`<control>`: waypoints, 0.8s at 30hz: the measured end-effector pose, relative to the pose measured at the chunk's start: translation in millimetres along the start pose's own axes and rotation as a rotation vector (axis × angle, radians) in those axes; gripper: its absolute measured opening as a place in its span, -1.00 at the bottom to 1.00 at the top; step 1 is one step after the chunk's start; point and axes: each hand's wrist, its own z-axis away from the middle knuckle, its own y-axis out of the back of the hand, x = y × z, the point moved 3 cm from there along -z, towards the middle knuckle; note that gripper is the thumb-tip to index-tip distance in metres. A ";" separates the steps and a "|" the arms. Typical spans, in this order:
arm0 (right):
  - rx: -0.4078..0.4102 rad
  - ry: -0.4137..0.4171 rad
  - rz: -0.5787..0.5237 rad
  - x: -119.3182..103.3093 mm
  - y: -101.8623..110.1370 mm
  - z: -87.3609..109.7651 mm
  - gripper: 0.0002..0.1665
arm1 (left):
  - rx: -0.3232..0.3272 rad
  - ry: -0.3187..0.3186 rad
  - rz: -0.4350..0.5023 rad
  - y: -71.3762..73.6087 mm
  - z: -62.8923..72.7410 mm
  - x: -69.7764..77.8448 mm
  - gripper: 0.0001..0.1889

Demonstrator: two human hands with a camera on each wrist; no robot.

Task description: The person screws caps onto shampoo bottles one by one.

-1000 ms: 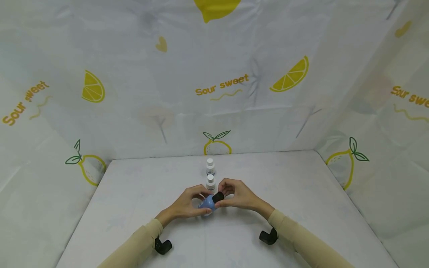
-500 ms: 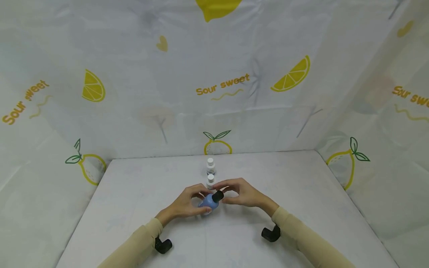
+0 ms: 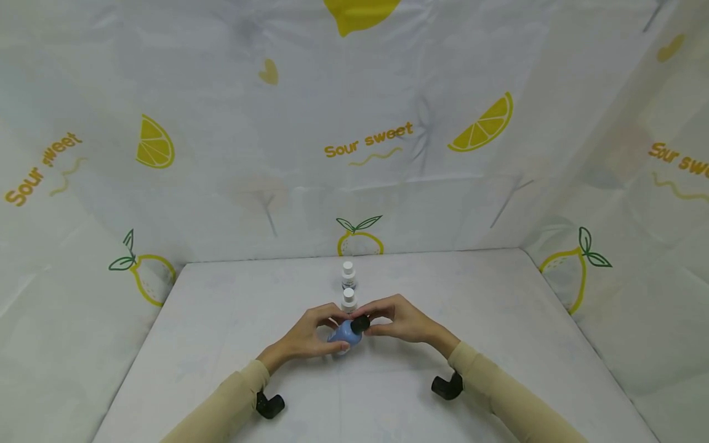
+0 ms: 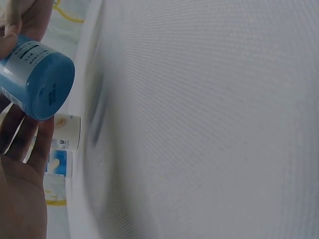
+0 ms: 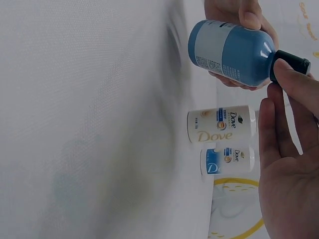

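A blue bottle (image 3: pixel 344 333) with a white label and a black cap (image 3: pixel 361 324) is tilted, its cap end toward the right. My left hand (image 3: pixel 306 335) grips the bottle's body (image 5: pixel 232 52) between thumb and fingers. In the left wrist view the bottom of the blue bottle (image 4: pixel 52 87) faces the camera. My right hand (image 3: pixel 405 323) pinches the black cap (image 5: pixel 290 63), the thumb on its near side and the fingertips on the far side.
Behind the hands stand two white-capped Dove bottles: a cream one (image 5: pixel 219 124) nearer and a white-and-blue one (image 5: pixel 227 160) farther back. A white cloth (image 3: pixel 249 289) covers the table. Lemon-printed curtains (image 3: pixel 221 154) close off the back and sides.
My right hand's fingers loosened from the cap, shifted and straightened a little, then closed on it again. The left hand keeps its grip and the bottle has hardly moved.
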 end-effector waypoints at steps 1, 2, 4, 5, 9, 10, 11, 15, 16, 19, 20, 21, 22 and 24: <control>0.003 -0.005 0.002 0.0 -0.1 -0.1 -0.53 | 0.001 0.004 0.004 0.0 0.0 0.2 -0.54; 0.006 -0.007 0.006 0.0 -0.2 -0.1 -0.53 | 0.002 0.004 0.005 0.0 -0.1 0.4 -0.54; 0.013 -0.012 0.008 -0.1 -0.4 0.0 -0.54 | 0.003 0.003 0.006 0.1 -0.4 0.8 -0.54; 0.016 -0.016 0.006 0.0 -0.5 0.2 -0.54 | 0.005 0.000 0.006 0.2 -0.5 1.1 -0.54; 0.022 -0.011 0.005 1.3 -0.9 0.5 -0.55 | 0.006 0.003 0.002 -0.1 -0.8 1.0 -0.54; 0.024 -0.009 0.007 1.8 -1.0 0.5 -0.55 | 0.007 0.002 0.000 -0.2 -0.8 0.8 -0.54; 0.026 -0.009 0.006 2.4 -1.1 0.4 -0.55 | 0.007 0.001 -0.001 -0.4 -0.7 0.4 -0.54; 0.044 -0.014 0.009 3.1 -1.9 0.0 -0.55 | 0.007 -0.010 -0.005 -1.2 -0.6 -1.3 -0.54; 0.050 -0.019 0.010 2.9 -2.1 -0.1 -0.56 | 0.007 -0.013 -0.006 -1.4 -0.7 -1.8 -0.54; 0.075 -0.038 0.023 1.1 -2.6 -0.7 -0.58 | 0.005 -0.007 0.000 -1.7 -1.2 -2.6 -0.54; 0.086 -0.047 0.030 0.3 -2.6 -0.9 -0.59 | 0.005 -0.002 0.001 -1.6 -1.4 -2.9 -0.54; 0.096 -0.057 0.038 -0.3 -2.6 -1.1 -0.60 | 0.005 0.001 0.001 -1.7 -1.5 -3.1 -0.54; 0.106 -0.065 0.046 -0.9 -2.7 -1.4 -0.61 | 0.007 0.007 0.002 -1.6 -1.4 -3.6 -0.54; 0.125 -0.085 0.055 -1.9 -2.9 -1.9 -0.61 | 0.010 0.004 -0.004 -1.5 -1.4 -4.3 -0.54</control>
